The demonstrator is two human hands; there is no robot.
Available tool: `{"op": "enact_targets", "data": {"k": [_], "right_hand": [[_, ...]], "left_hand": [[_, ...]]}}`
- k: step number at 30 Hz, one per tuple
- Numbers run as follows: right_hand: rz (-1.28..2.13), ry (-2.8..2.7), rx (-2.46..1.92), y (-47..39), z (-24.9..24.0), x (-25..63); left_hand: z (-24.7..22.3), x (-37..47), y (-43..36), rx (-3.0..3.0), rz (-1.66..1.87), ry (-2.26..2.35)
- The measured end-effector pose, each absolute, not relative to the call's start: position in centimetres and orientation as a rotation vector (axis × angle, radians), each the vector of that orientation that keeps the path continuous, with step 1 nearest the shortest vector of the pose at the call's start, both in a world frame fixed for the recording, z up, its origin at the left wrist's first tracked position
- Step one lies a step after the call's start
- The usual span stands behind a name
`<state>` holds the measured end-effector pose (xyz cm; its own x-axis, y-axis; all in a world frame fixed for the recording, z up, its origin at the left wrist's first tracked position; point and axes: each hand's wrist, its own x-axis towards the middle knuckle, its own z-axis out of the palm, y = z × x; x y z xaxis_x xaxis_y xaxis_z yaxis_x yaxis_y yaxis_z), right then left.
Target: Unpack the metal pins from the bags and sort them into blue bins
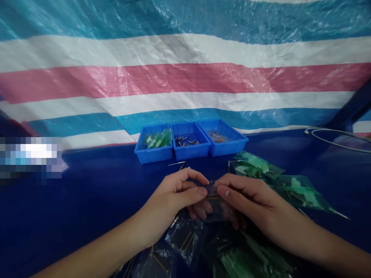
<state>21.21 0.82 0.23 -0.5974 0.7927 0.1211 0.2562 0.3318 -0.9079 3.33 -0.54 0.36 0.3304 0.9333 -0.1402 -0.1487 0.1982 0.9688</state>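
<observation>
Between my two hands, at the centre of the head view, is a small clear plastic bag (216,210). My left hand (181,195) pinches its left side with thumb and fingers. My right hand (246,195) grips the bag's upper right part, the thumb lying on its front. A thin brass-coloured line shows across the bag near its top; what it belongs to is too small to tell. Below my left hand lies another clear bag (185,237) with thin brass-coloured pieces inside. Green items in clear plastic (234,260) lie beneath my right hand.
Three blue bins (153,154) stand side by side at the back, holding green packets, metal screws or pins, and small clear bags. Green bags (301,189) lie at the right. Loose metal pieces (176,164) lie before the bins. A white cable (327,143) curves at far right.
</observation>
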Motion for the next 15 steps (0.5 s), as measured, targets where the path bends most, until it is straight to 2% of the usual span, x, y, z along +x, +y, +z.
{"op": "enact_targets", "data": {"k": [4,6,11,15], "right_hand": [[0.698,-2.2,-0.805,0.81,-0.17,21.72],[0.542,-2.297,-0.721,0.71,-0.31,21.79],[0.378,-2.271,-0.719,0.21,-0.25,21.5],[0.498,-2.136,-0.83,0.15,0.13,21.46]], "left_hand": [[0.4,3.22,-0.47,1.008,1.022,0.877],[0.34,3.16,-0.44,1.0,1.017,0.856],[0.31,3.18,-0.59,1.094,0.949,0.899],[0.59,3.3,-0.65,1.189,1.007,0.942]]}}
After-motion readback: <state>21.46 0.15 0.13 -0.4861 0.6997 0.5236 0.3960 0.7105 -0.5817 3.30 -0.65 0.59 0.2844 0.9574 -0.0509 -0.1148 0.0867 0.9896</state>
